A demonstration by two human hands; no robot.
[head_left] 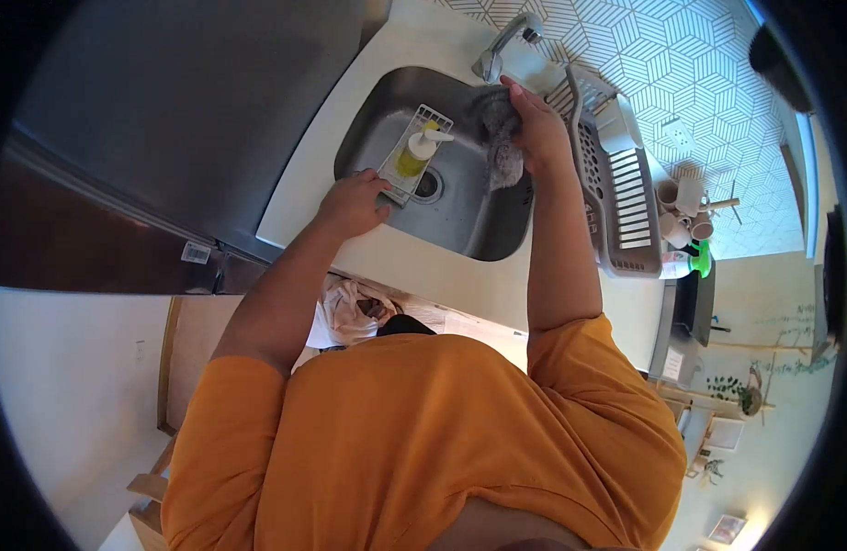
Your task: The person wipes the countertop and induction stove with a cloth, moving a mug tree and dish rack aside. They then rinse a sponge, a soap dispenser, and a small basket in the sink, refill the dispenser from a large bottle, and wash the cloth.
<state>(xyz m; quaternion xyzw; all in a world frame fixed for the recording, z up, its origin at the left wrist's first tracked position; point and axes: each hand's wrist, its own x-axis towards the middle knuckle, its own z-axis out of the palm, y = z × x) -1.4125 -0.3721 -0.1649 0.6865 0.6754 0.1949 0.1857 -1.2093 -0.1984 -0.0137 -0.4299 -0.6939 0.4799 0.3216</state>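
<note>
A fluffy grey cloth (502, 138) is being held by the right hand (540, 129) at the right side of the sink (460, 220)—the fingers are grasping its bunched upper part, seemingly so that the rest is left hanging loose. Some fingertips are being hidden by the pile. The left hand (353, 204) is being rested over the front rim, its fingers bent at the lower end of a white wire rack (398, 189), possibly for steadying; whether the wire is being pinched cannot be told. A clear pump bottle (412, 160) of yellow-green liquid, white-topped, is being carried on the rack beside the round metal drain (428, 187), probably to be kept within reach. The rounded basin of smooth, dull grey metal is being framed by a pale, flat counter (299, 191), with a curved, shiny faucet (508, 46) being mounted behind. To the right, a slotted grey plastic dish rack (584, 151) is being set close by, likely for draining—a smooth white container (618, 126) is being supported there.
</note>
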